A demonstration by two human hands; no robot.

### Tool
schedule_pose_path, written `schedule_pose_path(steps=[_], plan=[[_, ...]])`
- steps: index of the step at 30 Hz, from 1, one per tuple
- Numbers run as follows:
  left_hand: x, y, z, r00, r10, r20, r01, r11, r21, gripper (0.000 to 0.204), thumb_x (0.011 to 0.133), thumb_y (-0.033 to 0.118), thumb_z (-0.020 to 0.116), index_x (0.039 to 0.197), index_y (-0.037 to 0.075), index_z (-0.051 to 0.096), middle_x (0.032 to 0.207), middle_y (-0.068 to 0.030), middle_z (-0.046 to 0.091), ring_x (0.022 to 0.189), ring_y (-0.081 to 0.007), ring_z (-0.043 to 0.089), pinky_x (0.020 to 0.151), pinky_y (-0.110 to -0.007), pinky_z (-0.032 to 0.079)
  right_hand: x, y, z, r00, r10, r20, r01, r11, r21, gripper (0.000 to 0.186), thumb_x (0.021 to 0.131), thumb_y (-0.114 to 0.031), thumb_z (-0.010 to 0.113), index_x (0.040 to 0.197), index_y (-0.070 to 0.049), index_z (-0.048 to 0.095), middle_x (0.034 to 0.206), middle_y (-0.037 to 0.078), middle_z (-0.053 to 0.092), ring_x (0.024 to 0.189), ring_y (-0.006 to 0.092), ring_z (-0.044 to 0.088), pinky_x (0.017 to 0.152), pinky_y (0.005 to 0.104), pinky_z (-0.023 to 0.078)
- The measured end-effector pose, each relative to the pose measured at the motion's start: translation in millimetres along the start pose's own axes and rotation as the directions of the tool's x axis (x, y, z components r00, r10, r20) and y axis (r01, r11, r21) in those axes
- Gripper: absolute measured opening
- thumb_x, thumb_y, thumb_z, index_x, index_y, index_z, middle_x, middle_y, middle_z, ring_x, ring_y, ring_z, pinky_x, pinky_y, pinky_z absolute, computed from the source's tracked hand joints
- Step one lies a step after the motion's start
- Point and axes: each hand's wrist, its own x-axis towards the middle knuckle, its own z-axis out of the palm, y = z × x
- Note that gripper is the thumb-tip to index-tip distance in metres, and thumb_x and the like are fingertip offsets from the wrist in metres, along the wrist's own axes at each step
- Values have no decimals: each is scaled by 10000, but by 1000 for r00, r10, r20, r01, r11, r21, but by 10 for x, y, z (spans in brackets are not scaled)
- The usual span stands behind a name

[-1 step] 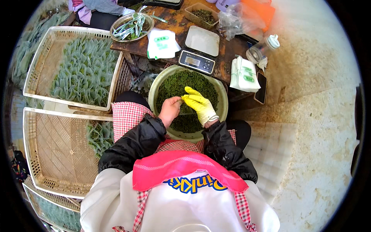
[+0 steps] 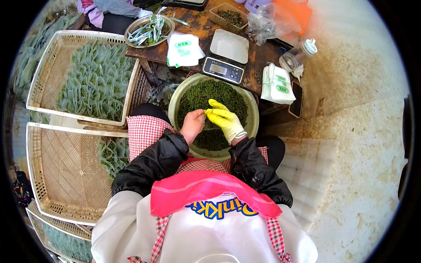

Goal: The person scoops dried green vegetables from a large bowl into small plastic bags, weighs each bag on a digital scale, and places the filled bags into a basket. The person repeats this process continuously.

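Note:
Over a pale green round tub of small green peppercorn-like berries, my two hands meet at the fingertips. My bare left hand is closed in a pinch. My right hand, in a yellow glove with a white cuff, has its fingertips brought together against the left ones, one finger raised apart. Whatever lies between the fingertips is too small to make out. A thin translucent edge shows just under the hands.
Left, white plastic crates hold filled clear bags. On the wooden table are a digital scale, bag stacks, a metal bowl and a bottle. Another person's sleeve shows at top left.
My right hand has shifted very slightly to the left. Nothing else has visibly moved.

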Motion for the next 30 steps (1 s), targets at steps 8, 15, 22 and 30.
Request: schedule_pose_path(steps=[8, 15, 22, 30], plan=[[-31, 23, 11, 998, 3, 57, 1, 998, -59, 150, 973, 98, 472, 1017, 37, 601, 597, 59, 430, 456, -42, 352, 416, -208, 283, -93, -125, 169, 903, -430, 29, 240, 446, -862, 370, 665, -6, 744, 1022, -97, 704, 1271, 95, 572, 1163, 307, 522, 984, 395, 432], [-104, 76, 78, 999, 21, 46, -14, 991, -130, 165, 983, 112, 478, 1033, 20, 606, 599, 42, 450, 456, -48, 362, 415, -206, 297, -132, -261, 232, 738, -627, 251, 360, 51, -931, 260, 642, -48, 750, 872, -151, 684, 1153, 35, 628, 1083, 319, 542, 888, 430, 454], [-132, 131, 109, 998, 1, 66, 7, 992, -124, 182, 984, 88, 454, 1016, 13, 616, 613, 47, 445, 466, -43, 363, 421, -201, 287, -185, -170, 127, 815, -458, 355, 420, 47, -906, 260, 660, -89, 772, 887, -202, 713, 1231, 0, 621, 1207, 336, 466, 946, 430, 408], [-183, 175, 118, 997, 4, 72, -1, 999, -51, 173, 989, 94, 458, 1020, 20, 611, 596, 68, 411, 451, -30, 324, 410, -203, 252, -235, -587, -8, 880, 41, 474, 453, 228, -862, 417, 742, -43, 625, 1125, -205, 664, 1478, 73, 391, 1294, 387, 394, 1080, 492, 292]])
